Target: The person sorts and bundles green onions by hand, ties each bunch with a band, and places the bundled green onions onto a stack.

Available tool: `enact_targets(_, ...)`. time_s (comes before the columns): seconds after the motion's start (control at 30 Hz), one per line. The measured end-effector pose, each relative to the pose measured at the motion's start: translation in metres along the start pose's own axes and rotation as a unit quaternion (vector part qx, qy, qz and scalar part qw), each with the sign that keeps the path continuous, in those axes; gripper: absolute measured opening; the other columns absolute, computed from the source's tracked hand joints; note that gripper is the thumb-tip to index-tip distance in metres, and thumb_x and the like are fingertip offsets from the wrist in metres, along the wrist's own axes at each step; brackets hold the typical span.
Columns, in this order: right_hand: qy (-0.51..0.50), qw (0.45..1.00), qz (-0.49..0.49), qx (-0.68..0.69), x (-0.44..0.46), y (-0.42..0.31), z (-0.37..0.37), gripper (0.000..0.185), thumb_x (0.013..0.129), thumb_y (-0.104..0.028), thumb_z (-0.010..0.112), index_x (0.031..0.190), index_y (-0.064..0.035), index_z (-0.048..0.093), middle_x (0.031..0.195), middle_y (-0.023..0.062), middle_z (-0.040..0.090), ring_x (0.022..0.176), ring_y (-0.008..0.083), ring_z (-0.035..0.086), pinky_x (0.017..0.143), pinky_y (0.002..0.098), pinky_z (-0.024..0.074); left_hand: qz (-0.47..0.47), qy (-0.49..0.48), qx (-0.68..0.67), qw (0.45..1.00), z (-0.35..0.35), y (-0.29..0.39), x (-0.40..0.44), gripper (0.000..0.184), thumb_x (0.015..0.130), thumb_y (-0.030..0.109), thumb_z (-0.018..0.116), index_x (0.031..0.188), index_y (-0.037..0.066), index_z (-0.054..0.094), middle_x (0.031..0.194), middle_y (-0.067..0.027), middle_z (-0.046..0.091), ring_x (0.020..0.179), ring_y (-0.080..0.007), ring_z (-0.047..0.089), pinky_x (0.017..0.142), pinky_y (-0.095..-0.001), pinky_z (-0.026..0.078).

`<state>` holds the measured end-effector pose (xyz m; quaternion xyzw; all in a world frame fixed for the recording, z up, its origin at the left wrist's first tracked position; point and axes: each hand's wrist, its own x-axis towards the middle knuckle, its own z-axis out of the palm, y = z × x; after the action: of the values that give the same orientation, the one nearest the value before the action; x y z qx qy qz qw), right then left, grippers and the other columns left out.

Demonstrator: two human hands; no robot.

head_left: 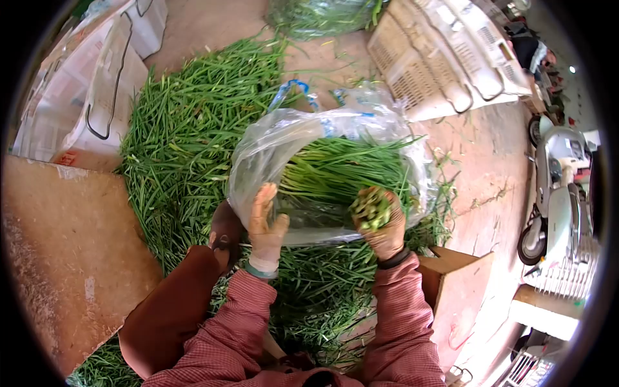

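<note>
My right hand [382,226], in a thin glove, is closed around a bunch of chives [370,209], with the stem ends pointing up toward me. It is over the near right side of an open clear plastic bag [256,151]. Inside the bag more long chives [348,166] lie sideways, pale stems to the left and green leaves to the right. My left hand [265,226], also gloved, is at the bag's near left edge. Its fingers are stretched out and the thumb is apart, with nothing held. Whether it touches the plastic I cannot tell.
Loose green leaves [193,109] cover the floor to the left and beneath the bag. White crates [106,84] stand at the left, another white crate [445,58] at the upper right. A board [77,258] lies left, a cardboard box [458,284] right. A scooter [558,187] is parked far right.
</note>
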<state>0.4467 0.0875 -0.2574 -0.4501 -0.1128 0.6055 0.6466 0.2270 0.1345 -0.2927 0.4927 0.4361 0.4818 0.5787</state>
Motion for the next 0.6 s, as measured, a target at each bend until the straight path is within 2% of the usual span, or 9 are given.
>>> enact_targets(0.07, -0.041, 0.998, -0.048, 0.018, -0.013, -0.04, 0.02, 0.035, 0.075, -0.029, 0.062, 0.099, -0.0056, 0.051, 0.094, 0.0099, 0.056, 0.089, 0.0246, 0.054, 0.078, 0.0371, 0.0467, 0.089, -0.072, 0.033, 0.993, 0.019, 0.024, 0.0, 0.077, 0.071, 0.021, 0.062, 0.132, 0.003, 0.017, 0.132, -0.0169, 0.027, 0.123, -0.0268, 0.026, 0.102, -0.038, 0.02)
enact_targets(0.13, -0.074, 0.886, -0.235, -0.392, -0.046, -0.08, 0.058, 0.051, 0.066, -0.001, 0.067, 0.11, -0.0071, 0.043, 0.098, 0.0067, 0.055, 0.092, 0.0178, 0.053, 0.079, 0.0304, 0.0453, 0.2, -0.17, 0.088, 0.961, 0.039, 0.059, -0.002, 0.103, 0.064, 0.046, 0.066, 0.134, 0.005, 0.003, 0.137, -0.0195, 0.013, 0.127, -0.0304, 0.016, 0.104, -0.0394, 0.014)
enact_targets(0.17, -0.099, 0.923, -0.212, -0.306, -0.06, -0.091, 0.07, 0.062, 0.06, 0.006, 0.068, 0.113, -0.006, 0.039, 0.102, 0.0047, 0.053, 0.094, 0.0139, 0.051, 0.08, 0.0278, 0.0435, 0.229, -0.203, 0.104, 0.946, 0.049, 0.08, -0.006, 0.115, 0.059, 0.057, 0.066, 0.134, 0.006, -0.005, 0.138, -0.0206, 0.006, 0.128, -0.0321, 0.011, 0.104, -0.0398, 0.012)
enact_targets(0.23, -0.146, 0.879, -0.235, -0.389, -0.091, -0.117, 0.106, 0.061, 0.061, 0.003, 0.069, 0.113, -0.0044, 0.039, 0.103, 0.0049, 0.052, 0.094, 0.013, 0.051, 0.081, 0.0275, 0.043, 0.27, -0.225, 0.041, 0.935, 0.072, 0.104, -0.021, 0.118, 0.056, 0.055, 0.07, 0.134, 0.005, -0.003, 0.137, -0.022, 0.009, 0.127, -0.0337, 0.013, 0.104, -0.0385, 0.014)
enact_targets(0.3, -0.184, 0.872, -0.222, -0.396, -0.126, -0.132, 0.152, 0.055, 0.063, 0.003, 0.068, 0.11, -0.004, 0.042, 0.103, 0.0057, 0.052, 0.094, 0.0156, 0.051, 0.081, 0.029, 0.0437, 0.203, -0.259, -0.056, 0.943, 0.091, 0.124, -0.044, 0.107, 0.059, 0.047, 0.073, 0.134, 0.006, 0.008, 0.132, -0.0191, 0.024, 0.122, -0.0292, 0.025, 0.1, -0.0386, 0.023)
enact_targets(0.37, -0.252, 0.93, -0.077, -0.257, -0.135, -0.114, 0.185, 0.05, 0.067, -0.002, 0.066, 0.111, -0.0039, 0.043, 0.105, 0.0082, 0.052, 0.097, 0.0187, 0.051, 0.082, 0.0314, 0.0444, -0.053, -0.281, -0.168, 0.943, 0.085, 0.138, -0.084, 0.086, 0.065, 0.032, 0.073, 0.13, 0.005, 0.023, 0.124, -0.013, 0.038, 0.116, -0.0224, 0.034, 0.095, -0.0355, 0.03)
enact_targets(0.43, -0.321, 0.835, -0.13, -0.428, -0.152, -0.097, 0.235, 0.076, 0.063, -0.008, 0.07, 0.124, -0.004, 0.026, 0.119, 0.0109, 0.042, 0.105, 0.0199, 0.045, 0.091, 0.0299, 0.0368, -0.154, -0.158, -0.332, 0.917, 0.073, 0.127, -0.11, 0.068, 0.07, 0.019, 0.07, 0.124, 0.005, 0.033, 0.119, -0.0089, 0.044, 0.11, -0.0185, 0.04, 0.093, -0.0322, 0.032)
enact_targets(0.5, -0.379, 0.676, -0.269, -0.572, -0.162, -0.07, 0.278, 0.096, 0.06, -0.013, 0.073, 0.133, -0.0036, 0.012, 0.131, 0.0147, 0.032, 0.116, 0.0231, 0.037, 0.098, 0.0294, 0.0293, -0.048, -0.108, -0.444, 0.888, 0.044, 0.15, -0.119, 0.07, 0.065, 0.035, 0.072, 0.121, 0.01, 0.038, 0.116, -0.0038, 0.047, 0.107, -0.0175, 0.046, 0.091, -0.0324, 0.038)
enact_targets(0.6, -0.435, 0.524, -0.285, -0.675, -0.189, -0.034, 0.348, 0.104, 0.059, -0.025, 0.073, 0.134, -0.0024, 0.006, 0.132, 0.0205, 0.027, 0.123, 0.0309, 0.026, 0.1, 0.0327, 0.0246, -0.001, 0.021, -0.476, 0.879, -0.038, 0.223, -0.121, 0.062, 0.071, 0.044, 0.063, 0.118, 0.009, 0.041, 0.114, -0.0042, 0.049, 0.104, -0.019, 0.049, 0.091, -0.0344, 0.039)
